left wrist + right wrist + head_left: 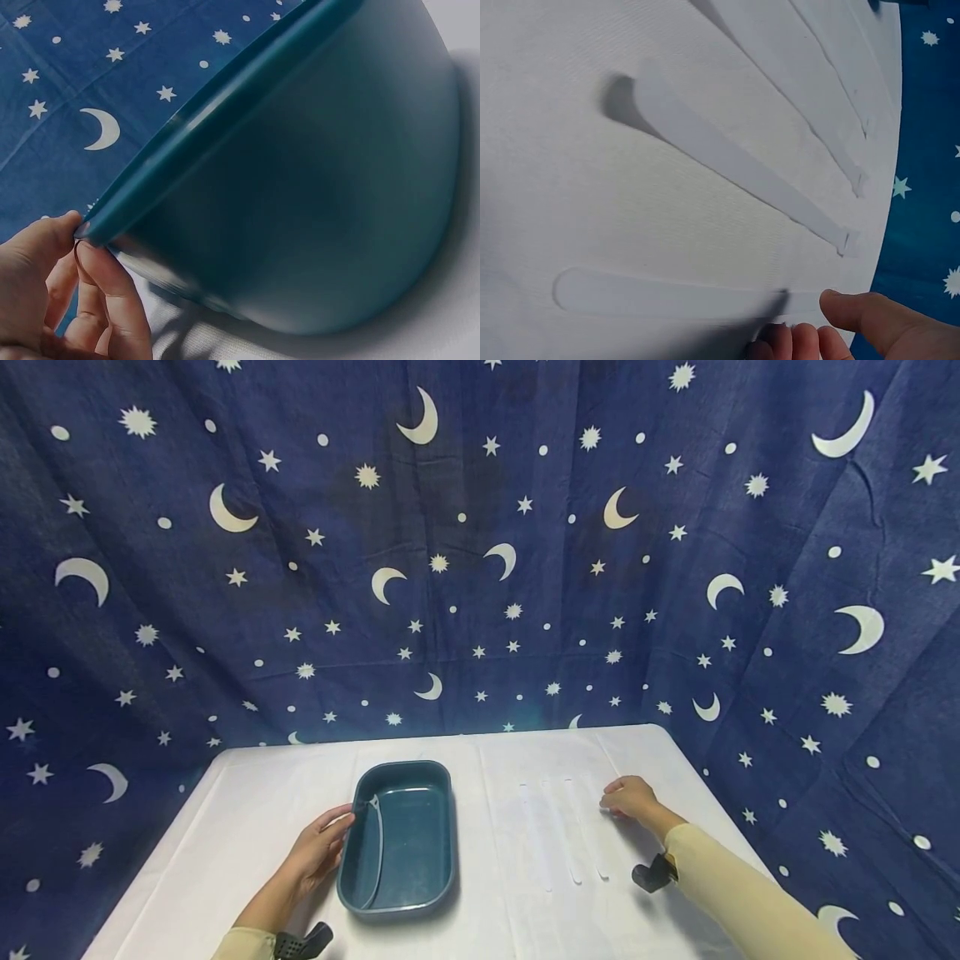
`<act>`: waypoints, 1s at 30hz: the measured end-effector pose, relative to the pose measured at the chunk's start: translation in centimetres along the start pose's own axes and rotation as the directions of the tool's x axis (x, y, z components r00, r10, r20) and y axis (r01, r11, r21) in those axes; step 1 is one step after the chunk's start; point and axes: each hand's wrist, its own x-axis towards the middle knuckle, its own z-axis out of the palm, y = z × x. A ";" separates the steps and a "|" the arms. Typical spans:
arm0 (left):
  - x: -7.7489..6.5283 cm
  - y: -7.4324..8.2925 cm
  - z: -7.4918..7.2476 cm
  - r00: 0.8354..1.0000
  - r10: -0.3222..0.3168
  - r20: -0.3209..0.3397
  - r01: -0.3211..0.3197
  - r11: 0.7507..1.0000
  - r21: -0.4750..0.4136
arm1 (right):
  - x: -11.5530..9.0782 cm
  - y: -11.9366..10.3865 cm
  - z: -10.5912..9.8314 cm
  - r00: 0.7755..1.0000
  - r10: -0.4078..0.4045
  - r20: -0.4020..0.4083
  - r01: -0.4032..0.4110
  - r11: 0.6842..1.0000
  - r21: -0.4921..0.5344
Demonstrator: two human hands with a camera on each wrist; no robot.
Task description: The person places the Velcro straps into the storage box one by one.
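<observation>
A dark teal oblong basin [416, 835] stands left of centre on the white-covered table. My left hand [318, 847] is at its left side. In the left wrist view, the thumb [52, 236] and index finger pinch the basin's rim [195, 120]. Inside the basin, a thin pale curved band [381, 839] runs along the left. Several thin white strips with rounded ends lie side by side to the right. Over the far end of the rightmost strip [645, 296] hovers my right hand [855, 330], thumb apart from its bent fingers.
White cloth [255, 827] covers the table, and its rounded far edge meets a dark blue curtain [480, 610] printed with moons and stars. A second strip [735, 165] has a raised near end that throws a shadow. Dark cameras [652, 872] sit at both wrists.
</observation>
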 end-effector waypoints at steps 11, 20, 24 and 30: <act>0.1 -0.3 -0.1 1.000 -0.007 0.004 0.007 1.000 0.025 | -0.6 1.0 0.9 0.999 -0.036 -0.029 0.034 0.998 -0.049; 0.0 -0.5 -0.1 1.000 0.004 0.006 -0.004 1.000 0.009 | -0.8 1.0 1.5 0.996 -0.047 -0.070 0.039 0.994 -0.099; 0.0 -0.4 -0.1 1.000 0.010 0.011 -0.010 1.000 0.010 | -0.7 0.9 1.7 0.994 -0.046 -0.099 0.034 0.992 -0.117; 0.0 -0.3 -0.1 1.000 0.015 0.000 -0.015 1.000 0.020 | -0.7 0.6 1.9 0.990 -0.046 -0.130 0.030 0.993 -0.117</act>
